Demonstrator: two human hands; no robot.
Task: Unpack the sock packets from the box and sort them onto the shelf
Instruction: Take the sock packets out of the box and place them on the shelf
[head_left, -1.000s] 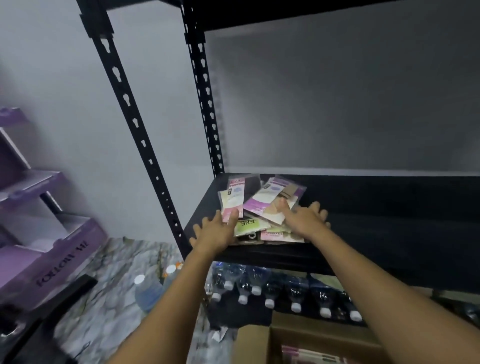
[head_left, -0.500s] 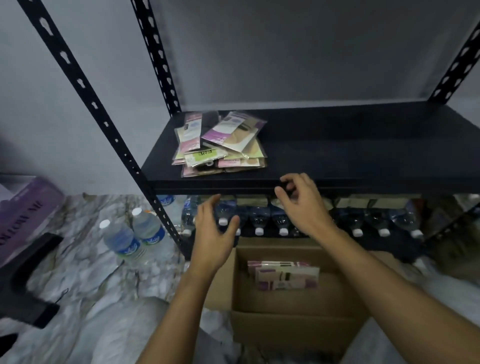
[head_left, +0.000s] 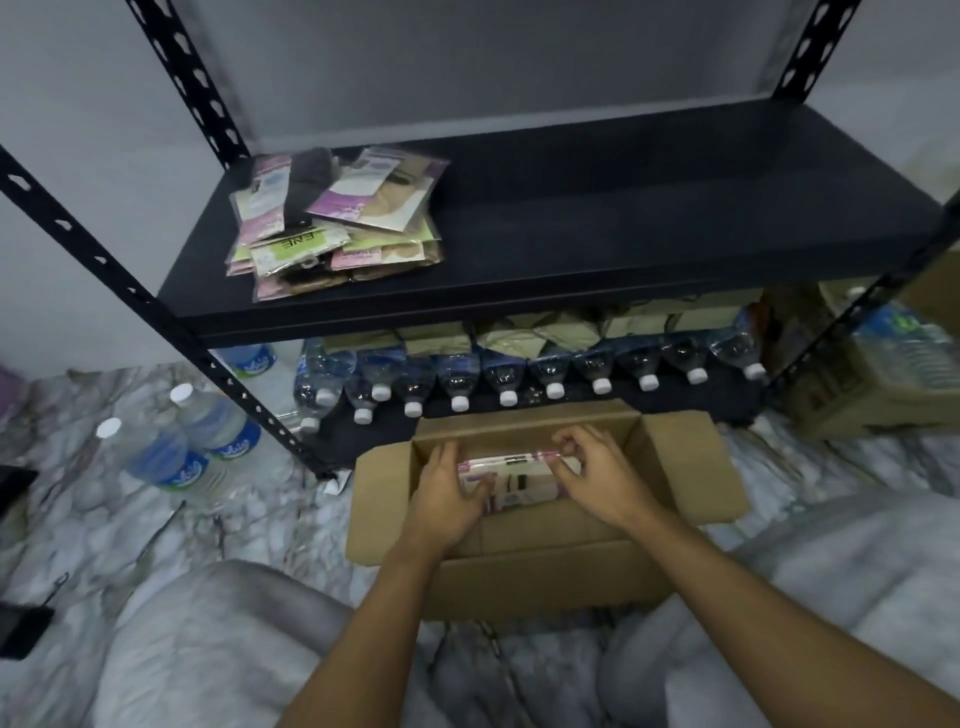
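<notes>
Light: dim, cool, indoor; source out of view.
Shadow: heaviest beneath the black metal shelf board (head_left: 649, 208), darkening the row of clear plastic water bottles (head_left: 503, 371).
Focus: soft throughout; lettering on the pink-and-white plastic sock packets (head_left: 519, 473) inside the open brown cardboard box (head_left: 691, 467) illegible.
Distortion: wide-angle; black perforated steel uprights (head_left: 192, 93) splay outward at the frame edges.

Your box (head_left: 545, 569) sits on the floor (head_left: 104, 519) before the shelf (head_left: 649, 218), sock packets (head_left: 519, 475) inside it; a packet pile (head_left: 337, 223) lies on the shelf's left end, bottles (head_left: 504, 376) in a row beneath.
</notes>
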